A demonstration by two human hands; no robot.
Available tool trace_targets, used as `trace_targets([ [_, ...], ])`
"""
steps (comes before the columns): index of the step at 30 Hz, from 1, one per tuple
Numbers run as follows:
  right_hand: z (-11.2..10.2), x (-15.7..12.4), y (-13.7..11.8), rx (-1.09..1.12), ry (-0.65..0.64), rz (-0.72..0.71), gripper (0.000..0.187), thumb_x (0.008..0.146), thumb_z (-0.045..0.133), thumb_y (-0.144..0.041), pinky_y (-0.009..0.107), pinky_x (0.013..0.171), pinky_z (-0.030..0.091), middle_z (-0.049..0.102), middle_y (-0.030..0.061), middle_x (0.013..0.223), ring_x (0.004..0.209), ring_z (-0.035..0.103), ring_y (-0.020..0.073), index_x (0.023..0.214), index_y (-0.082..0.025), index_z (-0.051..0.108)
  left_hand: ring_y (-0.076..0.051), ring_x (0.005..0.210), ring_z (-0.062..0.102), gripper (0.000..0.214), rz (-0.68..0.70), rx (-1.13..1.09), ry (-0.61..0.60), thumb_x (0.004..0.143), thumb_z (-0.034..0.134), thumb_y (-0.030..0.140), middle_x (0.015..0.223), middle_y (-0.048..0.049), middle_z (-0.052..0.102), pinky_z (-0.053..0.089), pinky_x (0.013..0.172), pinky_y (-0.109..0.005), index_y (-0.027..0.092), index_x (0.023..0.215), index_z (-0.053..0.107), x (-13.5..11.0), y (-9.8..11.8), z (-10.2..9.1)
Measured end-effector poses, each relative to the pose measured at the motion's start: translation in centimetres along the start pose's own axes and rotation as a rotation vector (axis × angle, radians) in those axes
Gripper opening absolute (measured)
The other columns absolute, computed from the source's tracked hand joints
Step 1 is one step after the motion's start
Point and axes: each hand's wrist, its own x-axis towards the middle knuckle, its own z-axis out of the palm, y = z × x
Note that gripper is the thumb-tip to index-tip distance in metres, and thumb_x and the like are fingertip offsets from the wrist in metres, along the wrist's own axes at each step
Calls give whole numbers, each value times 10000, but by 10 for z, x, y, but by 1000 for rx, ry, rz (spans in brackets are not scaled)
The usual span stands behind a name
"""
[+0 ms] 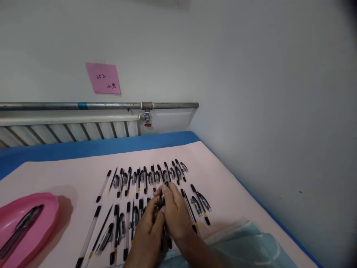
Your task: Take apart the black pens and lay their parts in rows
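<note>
Both my hands meet over the near row of pen parts on the pink sheet. My left hand (152,227) is closed, its thumb and fingers pinching a black pen part (161,201). Against it, my right hand (174,206) is closed around the upper end of the same piece, where a dark tip shows; most of it is hidden by fingers. Around them lie clear pen barrels (90,234) with black ends, thin black refills (102,230) with yellowish ends, and black-and-clear pen caps (104,238). A second row of like parts (128,182) lies farther back.
At the left, a pink dish (48,208) holds several dark pens (22,227). The pink sheet (72,167) covers a blue table (111,145) set against walls. A radiator (72,130) and pipe (111,105) run behind. Light-blue cloth (245,245) lies at the near right edge.
</note>
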Motion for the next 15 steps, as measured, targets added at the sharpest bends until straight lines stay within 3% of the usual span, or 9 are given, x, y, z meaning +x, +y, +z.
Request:
trace_targets([
  [2,-7,8,-2,185,56,32,253,862,409,-382,285,722,433,564,6,724,696,530,142,763,-191,541,-214,903,630,377,-18,4,-7,782,484,464,935,-70,687,488,792,-314,190,1015,599,-2,2,0],
  [4,-15,17,-5,402,143,50,223,837,444,-381,307,720,462,581,19,768,698,555,145,793,-184,539,-181,685,612,355,-36,18,3,786,466,498,728,-25,659,484,627,-276,194,904,605,-3,4,-1],
  [7,-25,26,-6,591,180,74,103,762,499,-288,286,634,471,552,-3,733,619,534,124,766,-186,509,-158,615,576,332,-48,5,44,766,494,509,660,-2,624,455,568,-246,201,825,602,-3,6,-3],
  [11,-22,19,-7,397,-13,131,61,726,526,-247,206,462,350,455,-59,591,462,385,74,716,-191,505,-161,620,580,347,-27,-30,67,754,515,506,680,-12,631,458,579,-252,194,880,600,-3,9,-5],
  [15,-9,3,-12,185,-109,138,150,689,625,-279,211,523,359,465,-62,589,543,424,92,675,-189,505,-196,777,618,322,66,13,89,771,495,468,838,-53,671,475,711,-289,196,909,601,-5,10,-5],
])
